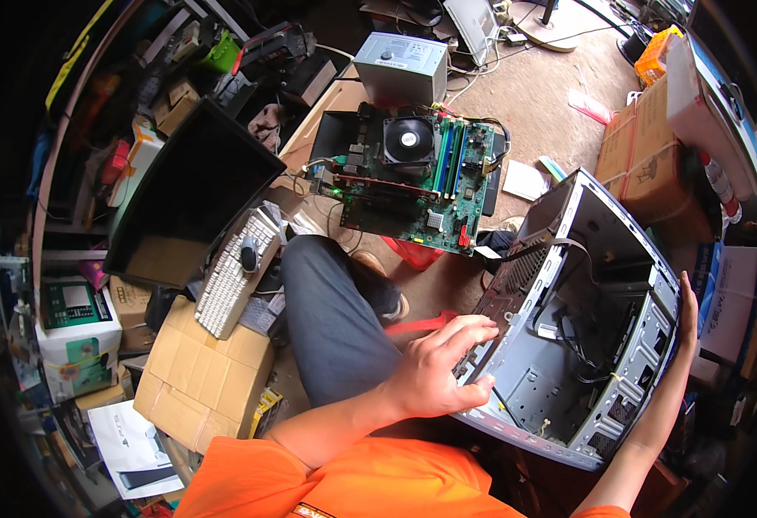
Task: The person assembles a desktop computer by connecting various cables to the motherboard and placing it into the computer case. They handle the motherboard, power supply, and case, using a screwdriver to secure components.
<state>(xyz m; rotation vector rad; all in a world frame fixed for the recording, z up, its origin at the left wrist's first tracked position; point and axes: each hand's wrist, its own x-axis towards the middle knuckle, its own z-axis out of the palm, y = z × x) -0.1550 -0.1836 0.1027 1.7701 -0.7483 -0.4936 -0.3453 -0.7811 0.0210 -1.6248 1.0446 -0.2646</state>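
The computer case (525, 393) stood between the two hands, tilted, its uncovered side facing up so that the bare grey interior showed. The left hand (443, 363) was at its left rim, thumb and forefinger parted and the other fingers curled; whether it gripped the metal could not be told. The right hand (687, 319) lay flat along the outside of the opposite wall, fingers straight and together, holding nothing within the palm. Dark cables (575, 344) with a pale connector hung loose inside the case, to the right of the left hand.

Just left of and below the left hand was a bent leg (326, 319) in dark trousers. Beyond the left hand, well apart from it, a green circuit board (456, 207) carried a black fan (408, 140) and a row of upright memory sticks (449, 160); a small green light glowed near its left edge. Farther away behind the board stood a grey power supply (404, 62).

To the left of the left hand, past the leg, a white keyboard (231, 281) lay tilted with a dark mouse (249, 255) on it, and beyond that leaned a black monitor (193, 190). Beyond the right hand stood a large brown carton (650, 164).
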